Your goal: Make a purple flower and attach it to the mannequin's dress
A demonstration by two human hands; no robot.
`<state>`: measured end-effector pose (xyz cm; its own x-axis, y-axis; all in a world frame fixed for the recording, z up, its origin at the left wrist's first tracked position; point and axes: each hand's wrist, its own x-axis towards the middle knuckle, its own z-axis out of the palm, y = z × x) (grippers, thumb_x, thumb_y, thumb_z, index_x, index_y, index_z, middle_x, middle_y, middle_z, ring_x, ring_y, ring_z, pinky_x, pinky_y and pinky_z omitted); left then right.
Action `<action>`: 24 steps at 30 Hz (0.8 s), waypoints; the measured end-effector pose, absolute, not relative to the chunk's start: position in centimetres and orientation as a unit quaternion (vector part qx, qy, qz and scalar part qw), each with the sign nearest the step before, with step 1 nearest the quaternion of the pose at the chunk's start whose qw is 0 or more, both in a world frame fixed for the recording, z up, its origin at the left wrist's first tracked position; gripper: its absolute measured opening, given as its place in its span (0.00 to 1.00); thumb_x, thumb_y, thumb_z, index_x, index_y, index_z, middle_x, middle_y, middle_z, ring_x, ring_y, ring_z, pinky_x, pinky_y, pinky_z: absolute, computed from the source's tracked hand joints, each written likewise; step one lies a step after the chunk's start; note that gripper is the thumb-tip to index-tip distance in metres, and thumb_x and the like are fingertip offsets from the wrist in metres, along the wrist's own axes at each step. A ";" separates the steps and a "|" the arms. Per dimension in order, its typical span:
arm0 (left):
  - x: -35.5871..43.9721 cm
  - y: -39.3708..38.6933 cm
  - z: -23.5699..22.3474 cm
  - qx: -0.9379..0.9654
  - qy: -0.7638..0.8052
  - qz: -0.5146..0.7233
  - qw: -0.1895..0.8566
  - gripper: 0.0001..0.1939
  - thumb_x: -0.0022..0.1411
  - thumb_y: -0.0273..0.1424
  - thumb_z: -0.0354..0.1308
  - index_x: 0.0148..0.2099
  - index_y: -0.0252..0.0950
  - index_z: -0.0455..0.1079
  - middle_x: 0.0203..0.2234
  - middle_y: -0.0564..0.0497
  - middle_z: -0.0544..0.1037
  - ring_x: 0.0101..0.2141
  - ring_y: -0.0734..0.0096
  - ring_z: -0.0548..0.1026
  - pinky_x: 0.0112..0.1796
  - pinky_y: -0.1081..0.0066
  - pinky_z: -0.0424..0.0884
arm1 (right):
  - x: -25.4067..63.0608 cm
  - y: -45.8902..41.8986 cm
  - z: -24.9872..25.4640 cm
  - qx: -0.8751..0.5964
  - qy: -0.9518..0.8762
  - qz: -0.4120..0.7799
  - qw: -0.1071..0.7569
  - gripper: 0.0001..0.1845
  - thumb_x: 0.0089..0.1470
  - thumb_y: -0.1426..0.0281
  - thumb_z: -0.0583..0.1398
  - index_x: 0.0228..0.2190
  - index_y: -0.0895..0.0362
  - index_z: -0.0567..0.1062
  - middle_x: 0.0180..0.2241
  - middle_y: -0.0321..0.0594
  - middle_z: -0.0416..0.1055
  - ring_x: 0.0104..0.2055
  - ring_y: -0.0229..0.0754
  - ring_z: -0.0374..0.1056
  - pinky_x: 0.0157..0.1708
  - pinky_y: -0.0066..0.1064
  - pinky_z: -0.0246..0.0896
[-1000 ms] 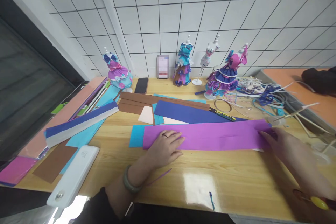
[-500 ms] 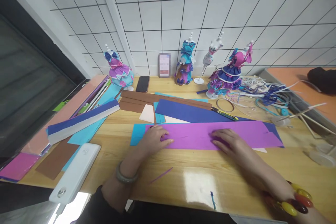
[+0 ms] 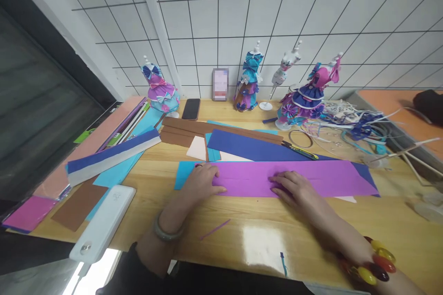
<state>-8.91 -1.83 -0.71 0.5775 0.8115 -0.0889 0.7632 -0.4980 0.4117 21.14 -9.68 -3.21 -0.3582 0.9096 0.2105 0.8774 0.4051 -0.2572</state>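
A long purple sheet (image 3: 245, 179) lies flat across the front of the table, over a light blue sheet (image 3: 182, 176) that shows at its left end. My left hand (image 3: 203, 180) rests on the left part of the purple sheet, fingers spread and thumb along its near edge. Further right, my right hand (image 3: 292, 184) lies on the same sheet with its fingers stretched out toward the left. Neither hand grips anything. Dark blue foam-like sheet (image 3: 249, 145) lies just behind, with a black-and-yellow utility knife (image 3: 299, 150) on top.
Dressed miniature mannequins (image 3: 249, 80) and a propped phone (image 3: 220, 84) stand along the tiled wall. Another phone (image 3: 191, 109) lies flat. Coloured sheets (image 3: 114, 156) and a white power bank (image 3: 104, 221) are at left. Tangled ribbons (image 3: 363, 122) lie at right, near wooden sticks (image 3: 408, 147).
My right hand has slid a little to the left along the purple sheet. That sheet's right end now looks smoother. My left hand stays in place, while the whole view has shifted slightly.
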 end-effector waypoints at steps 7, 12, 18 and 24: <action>-9.2 -1.7 0.5 0.850 0.467 0.040 0.241 0.17 0.47 0.44 0.59 0.32 0.35 0.66 0.36 0.48 0.71 0.40 0.60 0.67 0.40 0.65 0.62 | 20.2 -11.5 -3.2 -0.541 -0.830 0.000 0.135 0.18 0.57 0.64 0.52 0.47 0.55 0.69 0.47 0.47 0.68 0.49 0.48 0.61 0.46 0.45 0.58; -9.8 -1.7 0.9 0.824 0.467 0.050 0.316 0.17 0.52 0.39 0.55 0.42 0.37 0.66 0.40 0.51 0.73 0.39 0.64 0.69 0.39 0.67 0.63 | 18.7 -12.9 -2.6 -0.513 -0.850 -0.025 0.119 0.21 0.57 0.65 0.52 0.50 0.59 0.67 0.52 0.47 0.64 0.55 0.47 0.57 0.51 0.44 0.55; -10.4 -1.8 1.4 0.808 0.488 0.028 0.328 0.18 0.54 0.36 0.51 0.47 0.39 0.65 0.43 0.50 0.73 0.42 0.63 0.69 0.41 0.67 0.64 | 17.6 -14.5 -3.3 -0.520 -0.849 -0.055 0.076 0.27 0.57 0.61 0.50 0.55 0.60 0.60 0.57 0.46 0.57 0.60 0.48 0.48 0.56 0.45 0.50; -11.4 -1.5 1.1 0.788 0.512 0.016 0.342 0.19 0.51 0.36 0.53 0.47 0.40 0.66 0.42 0.50 0.73 0.40 0.64 0.70 0.38 0.69 0.64 | 17.5 -15.0 -4.1 -0.533 -0.842 -0.045 0.062 0.31 0.56 0.59 0.50 0.58 0.61 0.55 0.60 0.47 0.50 0.62 0.49 0.39 0.57 0.47 0.45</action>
<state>-11.39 -1.53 1.13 0.4759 0.8176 -0.3242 0.7955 -0.2429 0.5552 17.48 -15.05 -4.09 -0.4231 0.8931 0.1530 0.9042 0.4269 0.0087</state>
